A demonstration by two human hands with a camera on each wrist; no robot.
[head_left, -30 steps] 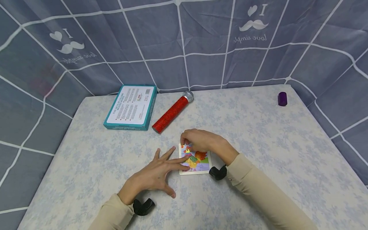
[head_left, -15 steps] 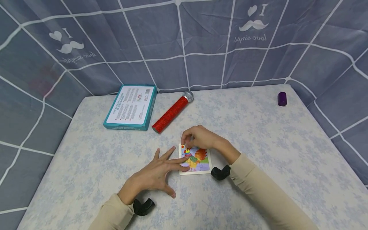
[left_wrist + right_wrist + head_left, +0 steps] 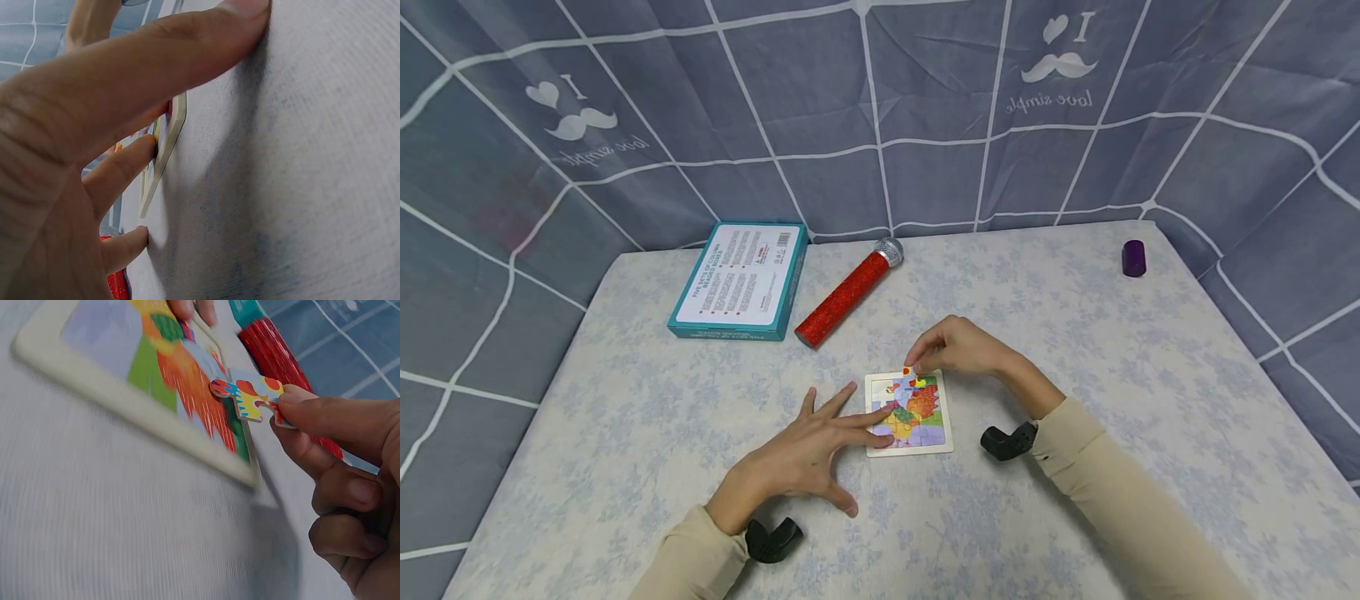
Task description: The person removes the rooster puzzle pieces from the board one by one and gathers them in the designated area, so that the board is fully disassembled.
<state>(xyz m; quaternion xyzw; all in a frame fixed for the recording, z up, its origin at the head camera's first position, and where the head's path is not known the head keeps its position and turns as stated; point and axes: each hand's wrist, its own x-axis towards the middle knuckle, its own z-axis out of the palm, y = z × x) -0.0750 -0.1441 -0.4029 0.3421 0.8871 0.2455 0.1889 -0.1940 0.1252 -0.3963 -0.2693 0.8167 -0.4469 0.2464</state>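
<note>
A small square jigsaw puzzle with a pale frame [image 3: 919,452] and a colourful rooster picture lies in the middle of the table. Spread flat, my left hand [image 3: 811,448] rests two fingertips on the picture's left part, its thumb on the tablecloth. My right hand [image 3: 968,347] pinches a puzzle piece [image 3: 250,399] between thumb and fingertips, just above the frame's far edge. That piece shows red, yellow and pale blue, with a knob and a notch. At the picture's upper left, a pale bare patch shows in the frame.
Behind the puzzle lies a red glittery microphone [image 3: 846,297] with a silver head. Left of it is a teal box [image 3: 733,279] with a white printed label. A small purple object [image 3: 1134,258] stands at the far right. A grey curtain [image 3: 820,100] surrounds the table's back.
My right hand has lifted the puzzle piece out of the picture's upper left corner and moved right with it, uncovering a pale patch. The left hand has stayed in place.
</note>
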